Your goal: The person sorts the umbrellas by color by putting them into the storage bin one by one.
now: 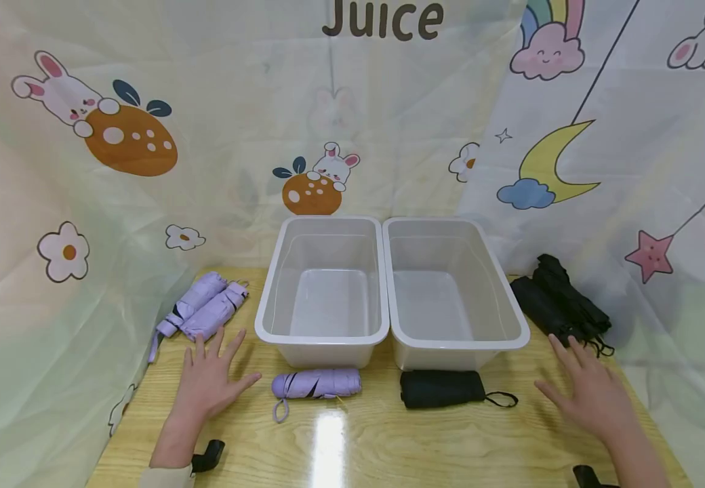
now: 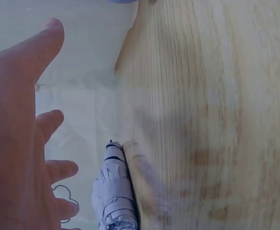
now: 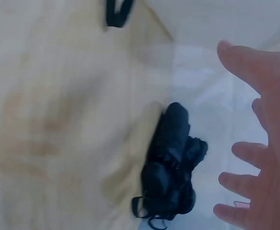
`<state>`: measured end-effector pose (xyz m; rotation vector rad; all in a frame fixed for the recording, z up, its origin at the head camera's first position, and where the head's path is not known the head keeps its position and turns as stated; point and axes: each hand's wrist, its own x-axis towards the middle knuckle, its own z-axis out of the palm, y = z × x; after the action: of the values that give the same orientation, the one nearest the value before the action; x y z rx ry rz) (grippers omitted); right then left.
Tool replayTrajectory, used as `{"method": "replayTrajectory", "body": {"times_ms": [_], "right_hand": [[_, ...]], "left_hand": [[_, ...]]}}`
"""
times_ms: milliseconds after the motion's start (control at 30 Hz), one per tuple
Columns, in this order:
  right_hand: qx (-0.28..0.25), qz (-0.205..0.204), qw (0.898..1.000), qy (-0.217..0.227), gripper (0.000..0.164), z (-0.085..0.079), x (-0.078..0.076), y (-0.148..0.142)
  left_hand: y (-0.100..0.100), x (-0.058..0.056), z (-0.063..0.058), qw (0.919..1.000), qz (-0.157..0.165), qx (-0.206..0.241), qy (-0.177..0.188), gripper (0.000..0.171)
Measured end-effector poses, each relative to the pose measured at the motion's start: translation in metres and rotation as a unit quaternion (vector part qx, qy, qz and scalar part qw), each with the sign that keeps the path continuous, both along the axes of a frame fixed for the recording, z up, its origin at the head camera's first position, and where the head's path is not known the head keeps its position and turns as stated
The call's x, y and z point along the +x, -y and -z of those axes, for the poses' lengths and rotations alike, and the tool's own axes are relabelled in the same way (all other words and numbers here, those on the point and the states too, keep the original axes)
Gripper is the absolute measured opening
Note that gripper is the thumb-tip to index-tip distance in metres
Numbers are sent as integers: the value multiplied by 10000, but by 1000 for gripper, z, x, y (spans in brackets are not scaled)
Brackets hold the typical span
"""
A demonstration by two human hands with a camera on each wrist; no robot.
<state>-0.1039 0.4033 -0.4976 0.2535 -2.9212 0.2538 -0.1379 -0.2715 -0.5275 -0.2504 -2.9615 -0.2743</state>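
My left hand, fingers spread and holding nothing, hovers by two folded lavender umbrellas on the left of the table. Those lavender umbrellas also show low in the left wrist view. On the right, my right hand is likewise spread and bare, its fingertips near two folded black umbrellas. In the right wrist view the black umbrellas lie side by side with their wrist loops showing. Between the hands, a single lavender umbrella and a single black umbrella lie crosswise on the table.
Two white plastic bins, the left bin and the right bin, stand side by side behind the single umbrellas, nothing inside them. A printed curtain hangs behind and around the wooden table.
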Motion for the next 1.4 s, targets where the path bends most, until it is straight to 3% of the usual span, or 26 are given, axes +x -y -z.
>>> {"method": "replayTrajectory", "body": {"times_ms": [100,200,433,600,767,900,1033,1133,1400], "right_hand": [[-349,-144,9989,-262,96,-10,-7,1],[-840,-172,9960,-252,87,-24,-14,4],[-1963,-417,9790,-349,69,-59,-33,20],[-2418,-551,9686,-173,62,-71,-53,30],[-2982,-601,9517,420,57,-73,-73,36],[-3288,-731,9386,742,57,-71,-84,40],[-3552,-941,9257,896,56,-66,-93,43],[-3830,-1033,9131,948,57,-63,-97,46],[-4220,-1126,8917,1184,59,-54,-106,52]], "left_hand": [[0,1,1,10000,20,74,-43,90],[1,3,2,9999,20,131,-52,89],[3,6,4,9998,2,184,55,87],[4,7,6,9997,60,229,17,86],[2,8,7,9994,145,319,-74,83],[1,9,7,9990,128,428,90,81],[0,11,8,9983,69,496,306,79],[-1,12,7,9976,109,607,324,77],[-3,14,6,9944,202,966,383,73]]}}
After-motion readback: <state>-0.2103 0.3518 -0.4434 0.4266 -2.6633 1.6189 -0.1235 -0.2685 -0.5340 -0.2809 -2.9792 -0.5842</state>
